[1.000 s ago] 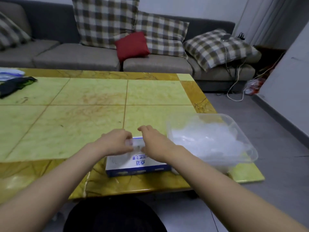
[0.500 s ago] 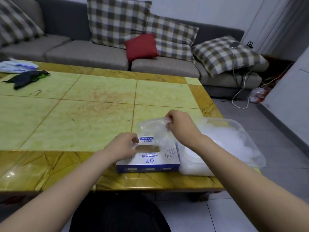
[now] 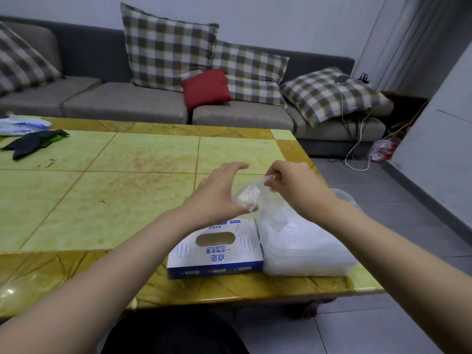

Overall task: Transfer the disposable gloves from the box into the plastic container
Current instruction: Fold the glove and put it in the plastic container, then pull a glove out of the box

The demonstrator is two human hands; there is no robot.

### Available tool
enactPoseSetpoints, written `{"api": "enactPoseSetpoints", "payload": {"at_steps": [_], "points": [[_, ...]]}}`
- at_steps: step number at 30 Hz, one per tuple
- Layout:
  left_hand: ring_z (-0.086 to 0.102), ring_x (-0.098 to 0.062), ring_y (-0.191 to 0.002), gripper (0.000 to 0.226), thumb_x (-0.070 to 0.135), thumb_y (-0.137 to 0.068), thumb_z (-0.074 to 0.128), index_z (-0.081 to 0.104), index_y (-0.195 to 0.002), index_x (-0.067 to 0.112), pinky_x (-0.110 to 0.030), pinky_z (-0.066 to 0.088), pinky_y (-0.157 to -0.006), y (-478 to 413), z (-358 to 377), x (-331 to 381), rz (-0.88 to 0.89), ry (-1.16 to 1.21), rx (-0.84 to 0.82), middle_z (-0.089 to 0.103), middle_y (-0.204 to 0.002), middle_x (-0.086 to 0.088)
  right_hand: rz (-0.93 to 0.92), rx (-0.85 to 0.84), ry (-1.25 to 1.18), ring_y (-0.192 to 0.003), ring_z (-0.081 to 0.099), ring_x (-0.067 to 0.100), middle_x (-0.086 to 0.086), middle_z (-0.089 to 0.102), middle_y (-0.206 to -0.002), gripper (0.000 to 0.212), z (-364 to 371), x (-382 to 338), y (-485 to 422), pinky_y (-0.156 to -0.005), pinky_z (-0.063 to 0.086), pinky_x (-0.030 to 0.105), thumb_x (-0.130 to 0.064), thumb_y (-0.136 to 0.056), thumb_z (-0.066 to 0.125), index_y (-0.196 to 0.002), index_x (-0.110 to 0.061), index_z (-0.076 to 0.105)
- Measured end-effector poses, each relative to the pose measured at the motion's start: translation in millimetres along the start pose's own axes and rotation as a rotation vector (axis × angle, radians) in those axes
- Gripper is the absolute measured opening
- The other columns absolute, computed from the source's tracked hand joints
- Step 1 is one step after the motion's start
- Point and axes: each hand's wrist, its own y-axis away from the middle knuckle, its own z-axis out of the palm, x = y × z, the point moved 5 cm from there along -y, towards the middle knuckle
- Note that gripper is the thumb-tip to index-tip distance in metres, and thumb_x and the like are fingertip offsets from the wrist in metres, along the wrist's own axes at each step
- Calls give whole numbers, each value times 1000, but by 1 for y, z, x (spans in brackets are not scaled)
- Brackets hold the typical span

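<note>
A person is sitting at a low worktop (image 3: pixel 143 195), both bare forearms reaching forward. The left hand (image 3: pixel 219 192) is hovering above the glove box (image 3: pixel 215 247) with its fingers stretched out straight, gripping nothing that can be made out. A bunched part of one clear disposable glove (image 3: pixel 251 196) is brushing its thumb side. The right hand (image 3: pixel 288 182) is pinching the top of that glove between curled fingertips, holding it in the air over the left edge of the plastic container (image 3: pixel 309 251).

The box is lying flat near the worktop's front edge. The container is sitting against the box's right side, at the front right corner.

The job is looking well advanced. The container is holding a deep white heap of gloves, and the box's oval slot is showing dark, with nothing poking out. Whether more gloves are waiting inside cannot be seen. This glove is yet to be dropped in.

The worktop is yellow-green marble tile with an amber border. At its far left edge a white plastic bag (image 3: pixel 21 125) and a dark cloth (image 3: pixel 33 141) are lying. Behind it a grey sofa (image 3: pixel 122 103) is carrying plaid cushions (image 3: pixel 166 47) and a red cushion (image 3: pixel 205 88). White cables (image 3: pixel 357 149) are trailing to the grey tiled floor (image 3: pixel 421 226) on the right.
</note>
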Motion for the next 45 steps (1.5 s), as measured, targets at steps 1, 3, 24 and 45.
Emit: {"api": "enactPoseSetpoints", "payload": {"at_steps": [1,3,24,45], "points": [[42,-14,-127,72,42,-76,73,38,-137,29,-38,36,-105,-3,3,9,21,-58,-46,44,-139,7,-14,0,-42,-85,61,20,0,65,-87,12,-2,-1,2,-64,42,31,-23,-93,57,-98,-12,61],[56,-17,-106,42,40,-79,69,55,-116,27,-38,45,-91,-9,8,18,35,-84,-70,63,-114,6,-43,1,-87,-77,57,16,-6,58,-77,15,-8,-2,7,-61,40,28,-28,-89,64,-94,-14,62],[62,-6,-65,19,29,-87,65,65,-99,14,-22,44,-67,-22,10,10,-241,501,-5,70,-77,4,310,-8,-758,-56,54,11,2,57,-66,16,4,69,28,-62,50,25,-17,-93,59,-84,-6,65],[47,-8,-53,18,29,-93,56,69,-91,17,-23,37,-55,-30,21,28,-49,16,-104,59,-65,-2,272,53,-181,-134,34,20,5,34,-148,78,-16,107,40,-105,33,32,-21,-81,72,-144,-11,28]]}}
